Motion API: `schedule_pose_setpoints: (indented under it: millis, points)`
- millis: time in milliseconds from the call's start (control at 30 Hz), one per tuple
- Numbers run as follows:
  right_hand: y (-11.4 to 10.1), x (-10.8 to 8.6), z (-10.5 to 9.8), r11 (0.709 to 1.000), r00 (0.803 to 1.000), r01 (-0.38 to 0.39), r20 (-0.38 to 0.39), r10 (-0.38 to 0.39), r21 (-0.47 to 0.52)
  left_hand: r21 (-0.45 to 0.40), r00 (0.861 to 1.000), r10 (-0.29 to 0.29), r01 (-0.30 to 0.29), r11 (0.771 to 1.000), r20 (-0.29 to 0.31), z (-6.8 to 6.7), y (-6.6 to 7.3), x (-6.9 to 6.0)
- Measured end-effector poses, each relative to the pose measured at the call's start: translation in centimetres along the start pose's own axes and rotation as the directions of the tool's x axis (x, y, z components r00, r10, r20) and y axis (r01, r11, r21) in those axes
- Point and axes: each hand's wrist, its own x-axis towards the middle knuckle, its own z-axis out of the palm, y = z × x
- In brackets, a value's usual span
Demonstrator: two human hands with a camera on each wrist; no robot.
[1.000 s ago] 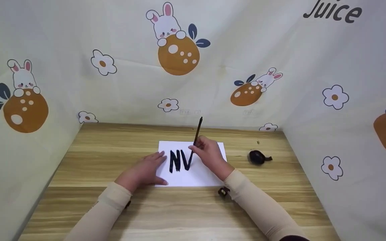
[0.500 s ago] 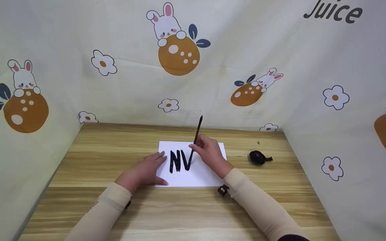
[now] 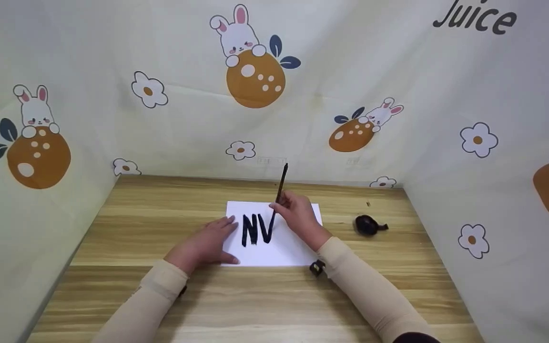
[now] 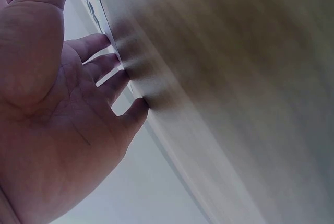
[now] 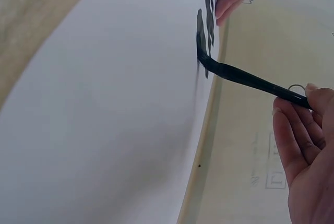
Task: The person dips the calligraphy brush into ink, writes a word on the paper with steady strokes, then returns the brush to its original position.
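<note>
A white sheet of paper (image 3: 284, 255) lies on the wooden table, bearing the black painted letters "NV" (image 3: 249, 230). My right hand (image 3: 298, 214) pinches a dark paintbrush (image 3: 281, 183) between thumb and fingers, its handle pointing up and away. In the right wrist view, the bent black bristles (image 5: 202, 51) press on the paper at the V's right stroke. My left hand (image 3: 208, 243) rests with spread fingers on the paper's left edge; the left wrist view shows its fingertips (image 4: 136, 108) touching down there.
A round black container with a short tab (image 3: 367, 225) stands on the table (image 3: 160, 209) right of the paper. A small black object (image 3: 317, 267) sits by the right sleeve, partly hidden. Patterned cloth walls (image 3: 184, 119) enclose the back and sides.
The brush has shifted very slightly upward along the V's right stroke, with its tip staying on the paper. The left hand keeps its place on the sheet.
</note>
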Motion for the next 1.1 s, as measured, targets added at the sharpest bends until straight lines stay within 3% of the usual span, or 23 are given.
schedule_pose_setpoints:
  millis: [667,1100]
  points:
    - [0.5,1.2,-0.3,1.0,1.0,-0.001,-0.024,0.001,-0.021,0.025,1.0,0.025,-0.025,0.999,-0.013,0.0,-0.1,0.0]
    - [1.0,2.1,-0.3,0.999,0.999,-0.014,-0.041,0.012,-0.052,0.012,1.0,0.01,-0.01,1.0,0.002,0.1,-0.2,0.1]
